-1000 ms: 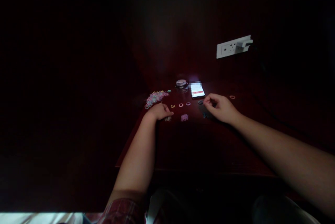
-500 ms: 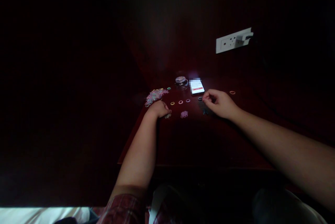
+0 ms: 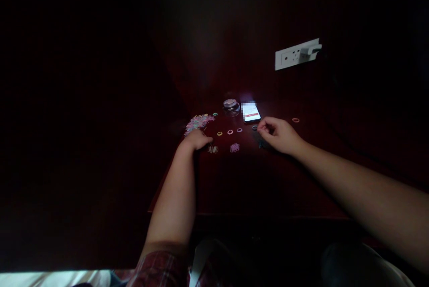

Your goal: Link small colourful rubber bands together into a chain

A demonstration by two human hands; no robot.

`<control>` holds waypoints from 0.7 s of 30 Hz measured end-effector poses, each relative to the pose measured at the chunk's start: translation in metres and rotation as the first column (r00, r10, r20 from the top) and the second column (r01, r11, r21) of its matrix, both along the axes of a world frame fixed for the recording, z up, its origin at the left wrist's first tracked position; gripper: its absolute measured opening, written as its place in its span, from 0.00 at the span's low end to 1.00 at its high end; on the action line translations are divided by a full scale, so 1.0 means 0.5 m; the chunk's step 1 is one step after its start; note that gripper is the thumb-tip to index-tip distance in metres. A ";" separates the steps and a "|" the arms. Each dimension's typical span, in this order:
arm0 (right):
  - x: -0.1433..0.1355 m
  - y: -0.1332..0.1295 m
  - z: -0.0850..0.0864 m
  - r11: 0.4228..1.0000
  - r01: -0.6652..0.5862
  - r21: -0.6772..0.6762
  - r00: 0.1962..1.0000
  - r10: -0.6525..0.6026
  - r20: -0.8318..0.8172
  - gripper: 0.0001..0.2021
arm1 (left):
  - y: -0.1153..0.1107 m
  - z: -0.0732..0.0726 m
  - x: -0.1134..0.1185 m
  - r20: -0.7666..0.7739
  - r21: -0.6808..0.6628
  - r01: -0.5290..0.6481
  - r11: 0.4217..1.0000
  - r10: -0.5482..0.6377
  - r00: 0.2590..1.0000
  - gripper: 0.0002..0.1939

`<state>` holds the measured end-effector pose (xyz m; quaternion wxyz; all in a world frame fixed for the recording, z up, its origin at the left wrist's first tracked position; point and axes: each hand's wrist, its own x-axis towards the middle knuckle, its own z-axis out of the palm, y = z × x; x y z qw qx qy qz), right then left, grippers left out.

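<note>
My left hand [image 3: 198,139] is at the near edge of a heap of small elastic hair ties [image 3: 201,121], its thumb stretched out to the right; its other fingertips are hidden. Just below that thumb lies a small pale bunch of hair ties [image 3: 212,149]. My right hand [image 3: 276,134] is closed in a pinch beside a grey-blue hair tie [image 3: 254,128]; anything in its fingertips is too small to make out. Between the hands, a yellow hair tie [image 3: 220,133], a pink one [image 3: 230,132] and a purple one [image 3: 239,130] form a row above a purple bunch [image 3: 235,148].
A round clear jar [image 3: 231,107] stands behind the row, next to a lit phone [image 3: 251,112]. An orange-red hair tie [image 3: 295,120] lies at the right. A dark teal bunch [image 3: 261,144] is partly under my right hand. On the wall is a socket [image 3: 295,54] with a plug.
My left hand has moved left, from the pale bunch to the heap, uncovering the pale bunch. My right hand stays almost where it was. The view has shifted slightly.
</note>
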<state>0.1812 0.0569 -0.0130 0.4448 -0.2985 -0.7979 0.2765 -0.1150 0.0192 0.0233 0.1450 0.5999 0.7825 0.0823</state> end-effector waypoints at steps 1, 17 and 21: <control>0.000 -0.001 0.000 1.000 -0.003 -0.001 1.000 0.003 0.001 0.04 | -0.001 0.001 0.001 -0.017 -0.033 0.015 0.999 -0.016 1.000 0.15; 0.002 0.007 -0.003 1.000 -0.007 0.013 1.000 0.006 0.022 0.04 | -0.024 0.011 0.051 -0.070 -0.161 0.051 0.986 -0.063 0.996 0.26; 0.002 0.004 0.000 1.000 -0.008 0.007 1.000 0.008 0.018 0.04 | -0.025 0.011 0.062 -0.070 -0.154 0.049 0.987 -0.060 0.996 0.18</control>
